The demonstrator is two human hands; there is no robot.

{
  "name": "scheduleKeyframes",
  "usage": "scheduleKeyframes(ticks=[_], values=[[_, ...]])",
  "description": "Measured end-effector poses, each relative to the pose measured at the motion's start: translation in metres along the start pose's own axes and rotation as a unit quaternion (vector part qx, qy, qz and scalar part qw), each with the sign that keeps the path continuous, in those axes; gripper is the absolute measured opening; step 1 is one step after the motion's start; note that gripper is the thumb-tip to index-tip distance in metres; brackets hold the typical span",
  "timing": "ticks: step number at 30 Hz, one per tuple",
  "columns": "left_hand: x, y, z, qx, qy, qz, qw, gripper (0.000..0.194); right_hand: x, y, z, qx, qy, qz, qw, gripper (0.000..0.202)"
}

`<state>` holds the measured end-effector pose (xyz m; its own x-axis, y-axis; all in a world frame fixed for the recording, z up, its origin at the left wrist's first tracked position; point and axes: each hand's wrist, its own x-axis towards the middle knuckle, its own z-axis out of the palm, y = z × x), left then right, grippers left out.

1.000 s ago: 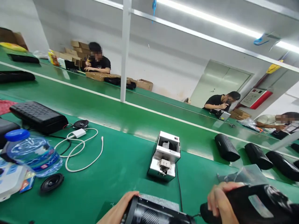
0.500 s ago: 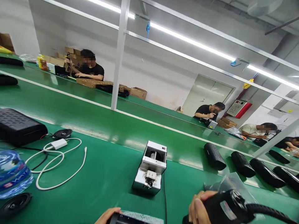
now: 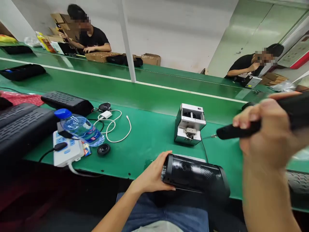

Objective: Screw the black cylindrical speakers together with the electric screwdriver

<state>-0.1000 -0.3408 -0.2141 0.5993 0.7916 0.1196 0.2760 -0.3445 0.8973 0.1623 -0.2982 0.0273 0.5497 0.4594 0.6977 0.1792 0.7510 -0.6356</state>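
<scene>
- The left hand wraps its grip around the left end of a black speaker, fingers curled over the end cap.
- The speaker lies on its side at the near edge of the green counter, partly over the person's lap.
- The right hand is raised at the right, its grip closed on a black screwdriver.
- The screwdriver's thin bit points left, its tip close to the white feeder, above the speaker.
- The feeder stands on the counter just behind the speaker, a black cord running from it toward the near edge.
- Left of it lie a white cable, a bottle on its side, a power strip and a small loose driver.
- More black speaker shells lie at the far left.
- Across the belt, two other people sit at work.
</scene>
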Motion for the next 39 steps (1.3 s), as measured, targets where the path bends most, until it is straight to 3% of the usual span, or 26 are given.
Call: scheduleKeyframes(ticks=[4,9,13,22,36,39], values=[[-0.002,0.003,0.0,-0.001,0.006,0.011,1.0,0.141,-0.008,0.032,0.037,-0.01,-0.052,-0.056,0.997,0.011],[-0.002,0.002,0.001,0.006,0.014,0.01,1.0,0.141,0.001,0.07,0.045,-0.027,-0.054,-0.043,0.997,0.014],[0.0,0.002,0.001,0.007,0.008,0.009,1.0,0.139,0.005,0.085,0.044,-0.035,-0.045,-0.033,0.998,0.014],[0.002,0.0,0.001,-0.004,0.005,0.025,1.0,0.131,0.011,0.084,0.037,-0.007,-0.067,-0.113,0.991,0.015],[0.002,0.001,0.001,0.011,0.014,0.042,0.999,0.132,0.009,0.083,0.039,-0.008,-0.077,-0.106,0.991,0.017],[0.002,-0.001,0.002,0.013,0.017,0.045,0.999,0.133,0.005,0.08,0.042,-0.025,-0.086,-0.076,0.993,0.015]])
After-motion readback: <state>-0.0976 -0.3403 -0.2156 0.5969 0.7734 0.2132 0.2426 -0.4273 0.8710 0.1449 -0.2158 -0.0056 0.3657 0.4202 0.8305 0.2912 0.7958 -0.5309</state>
